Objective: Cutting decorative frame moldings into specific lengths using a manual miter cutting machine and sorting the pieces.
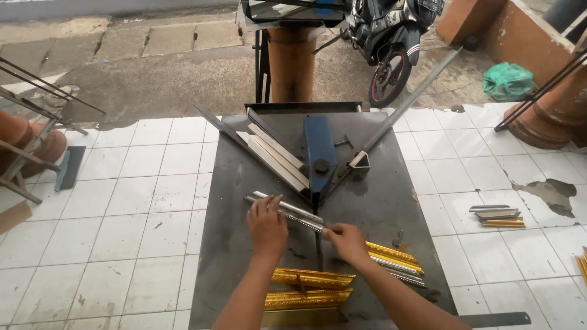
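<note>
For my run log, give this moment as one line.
left hand: on silver moulding strip | right hand: gripping strip | surface: metal table
</note>
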